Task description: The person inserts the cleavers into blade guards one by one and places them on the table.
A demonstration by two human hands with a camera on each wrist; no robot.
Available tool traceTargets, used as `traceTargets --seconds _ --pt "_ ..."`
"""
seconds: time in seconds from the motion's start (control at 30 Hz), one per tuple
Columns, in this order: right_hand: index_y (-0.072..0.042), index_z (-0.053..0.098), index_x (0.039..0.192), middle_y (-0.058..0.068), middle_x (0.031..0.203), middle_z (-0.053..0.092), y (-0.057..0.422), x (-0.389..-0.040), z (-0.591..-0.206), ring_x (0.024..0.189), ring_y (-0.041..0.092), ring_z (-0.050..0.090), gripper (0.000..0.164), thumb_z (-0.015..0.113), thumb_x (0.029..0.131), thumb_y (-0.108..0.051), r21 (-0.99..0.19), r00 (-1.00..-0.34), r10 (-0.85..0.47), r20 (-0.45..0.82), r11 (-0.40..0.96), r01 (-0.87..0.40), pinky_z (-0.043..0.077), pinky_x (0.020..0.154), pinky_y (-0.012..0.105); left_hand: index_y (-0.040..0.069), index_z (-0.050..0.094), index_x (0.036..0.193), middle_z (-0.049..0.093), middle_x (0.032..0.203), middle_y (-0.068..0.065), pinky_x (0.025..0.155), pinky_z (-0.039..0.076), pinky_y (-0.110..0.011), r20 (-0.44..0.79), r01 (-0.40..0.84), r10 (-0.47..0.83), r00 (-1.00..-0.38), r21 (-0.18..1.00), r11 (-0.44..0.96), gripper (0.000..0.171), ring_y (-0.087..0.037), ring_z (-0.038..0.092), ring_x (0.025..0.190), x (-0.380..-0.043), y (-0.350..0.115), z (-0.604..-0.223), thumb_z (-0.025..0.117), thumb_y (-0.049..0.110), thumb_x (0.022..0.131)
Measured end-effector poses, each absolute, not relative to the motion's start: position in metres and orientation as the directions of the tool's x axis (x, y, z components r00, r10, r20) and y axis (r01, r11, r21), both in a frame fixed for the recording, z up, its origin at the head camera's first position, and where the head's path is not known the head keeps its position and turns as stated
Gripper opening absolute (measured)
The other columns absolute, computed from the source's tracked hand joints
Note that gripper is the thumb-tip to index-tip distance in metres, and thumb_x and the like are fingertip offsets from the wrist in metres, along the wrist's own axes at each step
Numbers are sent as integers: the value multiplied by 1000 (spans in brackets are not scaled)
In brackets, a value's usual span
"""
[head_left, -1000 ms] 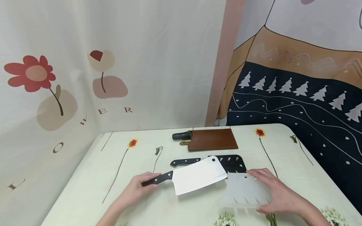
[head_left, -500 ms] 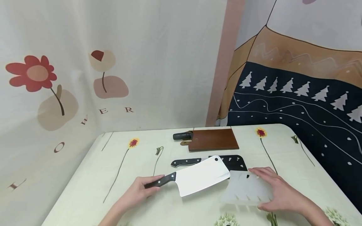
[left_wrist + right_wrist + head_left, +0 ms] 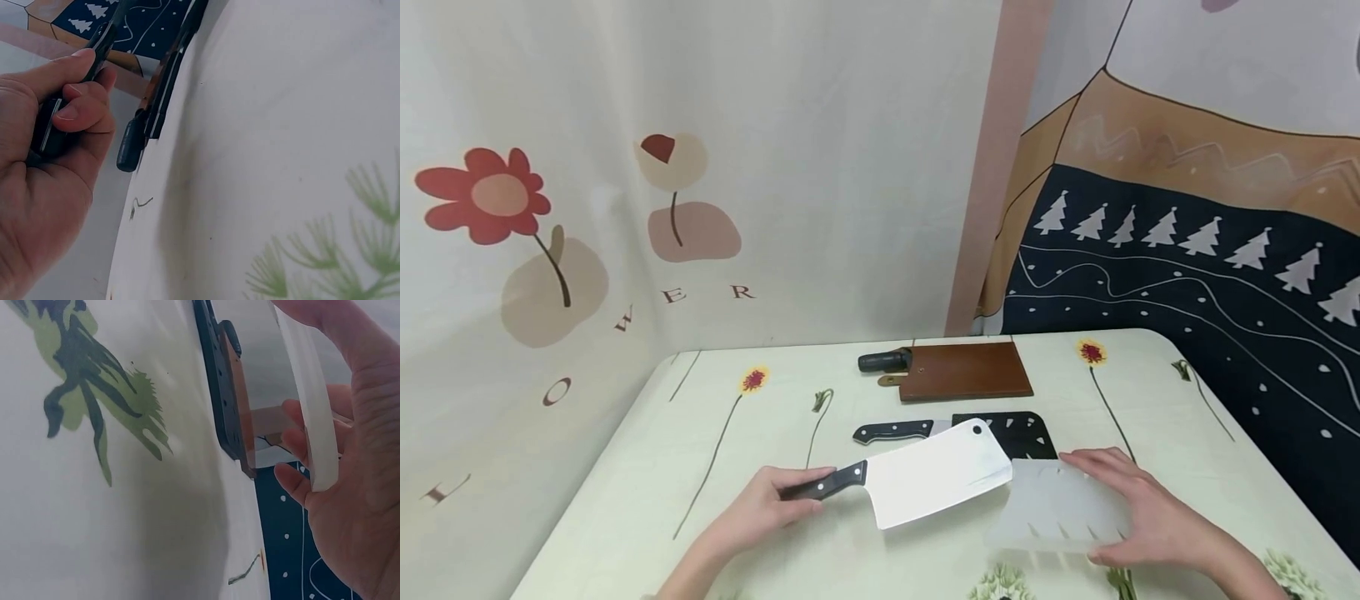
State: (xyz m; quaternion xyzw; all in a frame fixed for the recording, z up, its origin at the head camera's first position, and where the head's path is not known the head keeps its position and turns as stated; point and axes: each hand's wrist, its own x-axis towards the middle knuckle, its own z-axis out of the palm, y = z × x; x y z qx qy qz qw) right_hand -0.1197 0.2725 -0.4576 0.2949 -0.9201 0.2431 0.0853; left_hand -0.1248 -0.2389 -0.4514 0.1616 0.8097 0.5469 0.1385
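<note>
My left hand grips a cleaver by its black riveted handle, thumb along the top side. The broad shiny blade points right and tilts above the table. In the left wrist view, the fingers curl round the black handle. My right hand holds a translucent white blade sheath between thumb and fingers. In the right wrist view the sheath appears edge-on within the hand. The blade's far end is at the sheath's left edge; whether it touches or enters cannot be told.
Behind the blade lies another knife with a black handle, its blade in a black slotted sheath. Farther back is a brown leather sheath with a black handle sticking out. A flower-print cloth covers the table.
The cleaver and the translucent sheath have shifted slightly to the right together, and the blade has dipped a little. Both hands keep their hold.
</note>
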Motion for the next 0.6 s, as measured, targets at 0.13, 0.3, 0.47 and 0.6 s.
traceTargets --seconds 0.13,0.3,0.47,0.6 --pt "-22 59 143 -6 136 56 274 -120 -455 117 6 48 104 100 50 -43 -398 -814 -506 284 711 -580 53 81 40 -3 66 133 69 102 -17 52 42 -20 -47 106 447 -893 945 310 45 -5 46 57 -126 -241 -447 76 3 89" --pt "-23 60 143 -6 135 56 272 -123 -449 117 5 48 105 101 47 -41 -389 -797 -518 312 695 -604 52 79 39 -4 64 134 67 105 -22 53 40 -19 -47 99 484 -874 957 272 46 -4 42 58 -127 -245 -441 75 2 90" --pt "-22 61 141 -6 134 58 272 -125 -447 116 4 48 103 100 47 -40 -408 -787 -525 323 674 -617 51 79 37 -4 65 134 65 103 -27 53 38 -19 -34 113 511 -859 960 254 46 -3 40 58 -128 -247 -437 75 2 90" --pt "-21 62 140 -6 132 59 273 -125 -449 116 4 50 102 100 47 -40 -420 -790 -526 313 670 -612 52 80 33 -5 64 134 67 100 -20 53 38 -19 -24 131 535 -844 960 249 45 -3 40 57 -128 -247 -438 74 2 90"
